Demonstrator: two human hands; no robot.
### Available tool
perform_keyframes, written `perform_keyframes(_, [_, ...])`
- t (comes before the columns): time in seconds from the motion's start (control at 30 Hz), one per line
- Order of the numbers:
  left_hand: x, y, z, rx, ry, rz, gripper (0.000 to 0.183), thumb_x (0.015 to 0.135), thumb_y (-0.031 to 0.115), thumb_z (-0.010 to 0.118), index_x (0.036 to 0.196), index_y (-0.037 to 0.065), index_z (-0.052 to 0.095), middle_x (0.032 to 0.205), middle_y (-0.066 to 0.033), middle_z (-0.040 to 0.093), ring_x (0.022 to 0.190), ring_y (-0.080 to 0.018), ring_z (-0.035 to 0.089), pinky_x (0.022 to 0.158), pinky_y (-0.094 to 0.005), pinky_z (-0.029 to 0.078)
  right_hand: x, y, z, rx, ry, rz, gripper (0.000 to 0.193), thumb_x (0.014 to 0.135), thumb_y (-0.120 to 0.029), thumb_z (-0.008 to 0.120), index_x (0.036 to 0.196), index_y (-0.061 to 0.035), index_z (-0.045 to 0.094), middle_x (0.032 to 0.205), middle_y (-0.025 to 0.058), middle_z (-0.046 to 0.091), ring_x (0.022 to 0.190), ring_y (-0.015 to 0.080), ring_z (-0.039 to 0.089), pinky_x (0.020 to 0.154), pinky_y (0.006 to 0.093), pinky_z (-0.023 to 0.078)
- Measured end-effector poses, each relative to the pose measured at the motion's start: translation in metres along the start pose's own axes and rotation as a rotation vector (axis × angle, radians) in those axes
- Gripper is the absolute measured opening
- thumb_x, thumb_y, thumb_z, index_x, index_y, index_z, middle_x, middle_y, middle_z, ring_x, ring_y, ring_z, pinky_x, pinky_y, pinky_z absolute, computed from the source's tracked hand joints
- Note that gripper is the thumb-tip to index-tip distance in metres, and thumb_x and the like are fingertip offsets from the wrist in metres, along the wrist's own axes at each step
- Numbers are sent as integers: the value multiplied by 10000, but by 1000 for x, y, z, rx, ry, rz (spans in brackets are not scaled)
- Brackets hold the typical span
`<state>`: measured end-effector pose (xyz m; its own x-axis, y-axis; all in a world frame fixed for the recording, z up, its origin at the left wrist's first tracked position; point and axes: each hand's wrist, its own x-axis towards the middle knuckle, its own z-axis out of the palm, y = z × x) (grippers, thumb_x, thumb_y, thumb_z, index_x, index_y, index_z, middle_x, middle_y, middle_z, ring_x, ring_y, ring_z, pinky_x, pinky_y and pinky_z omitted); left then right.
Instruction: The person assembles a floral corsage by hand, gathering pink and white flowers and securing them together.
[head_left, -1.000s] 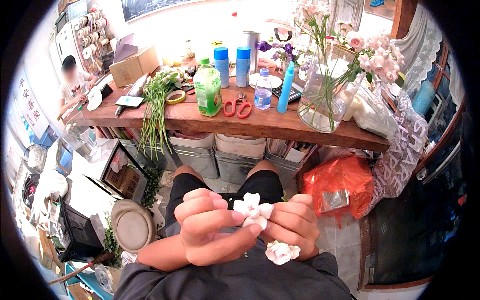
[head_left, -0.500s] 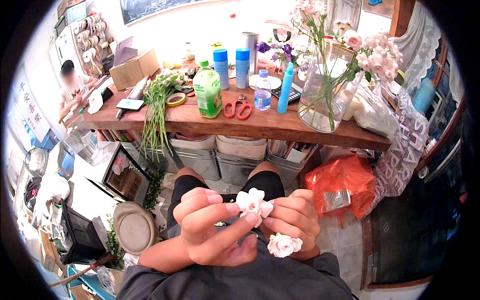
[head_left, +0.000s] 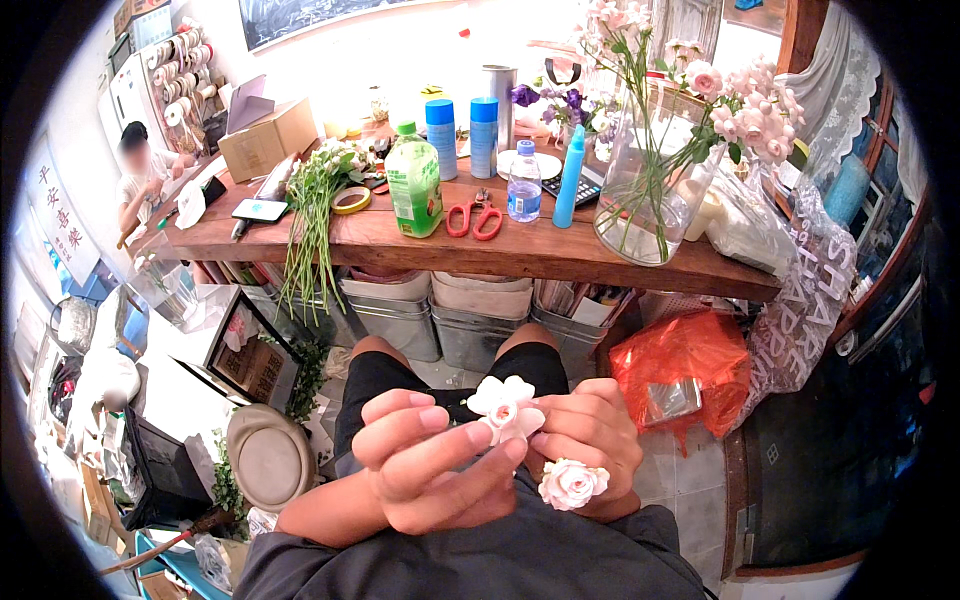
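In front of my lap, my right hand [head_left: 590, 440] is closed, fingers curled in. By it are two small roses, their stems mostly hidden. One is a whitish rose [head_left: 505, 405] with outer petals bent wide around a pale pink centre. The other, a pale pink rose [head_left: 573, 484], hangs below the fingers, its bloom tightly layered. My left hand [head_left: 440, 460] has thumb and index finger at the lower left petals of the whitish rose, pinched on its edge. The other left fingers are loosely curled.
Ahead, a wooden table [head_left: 420, 245] holds red-handled scissors [head_left: 474, 218], a green bottle [head_left: 414, 185], spray cans [head_left: 484, 140], cut stems [head_left: 315, 235] and a glass vase [head_left: 650, 190] of roses. An orange bag [head_left: 680, 360] is right, a stool [head_left: 268, 455] left. Another person [head_left: 145, 180] sits far left.
My left thumb and index finger have shifted slightly on the whitish rose, whose petals now spread wider. The lower rose has turned slightly and shows more of its face.
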<state>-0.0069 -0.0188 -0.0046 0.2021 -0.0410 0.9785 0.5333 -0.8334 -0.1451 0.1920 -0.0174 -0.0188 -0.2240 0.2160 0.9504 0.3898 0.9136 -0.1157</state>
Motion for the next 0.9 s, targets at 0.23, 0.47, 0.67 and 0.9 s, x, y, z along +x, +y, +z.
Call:
perform_keyframes(0.23, [2,-6,0,-21,-59,-80,371,634,219,823,1002,182,841,1178,-15,637,1070,-259,482,787,-382,476,3,-4,-4,37,4,-11,248,823,-120,849,982,-39,677,1017,134,782,906,259,767,681,353,506])
perform_keyframes(0.47, [-2,-10,-3,-28,-78,-114,390,617,218,861,1004,190,830,1178,-32,628,1070,-282,473,802,-380,483,3,-3,5,-23,26,-124,323,766,-11,901,917,-42,617,1017,156,778,857,237,752,626,328,510])
perform_keyframes(0.67, [2,-11,-2,3,-61,-126,376,621,176,898,987,218,821,1124,-11,622,1054,-268,480,762,-362,480,4,-1,9,-69,45,-182,343,771,-15,901,846,-50,568,973,149,782,820,222,747,594,309,490])
perform_keyframes(0.9, [-1,-12,8,-76,89,-12,324,668,188,878,980,256,820,1070,22,615,1002,-231,483,740,-353,466,4,-1,8,-11,38,-171,331,770,-7,900,835,-42,577,940,136,773,810,239,747,605,333,505])
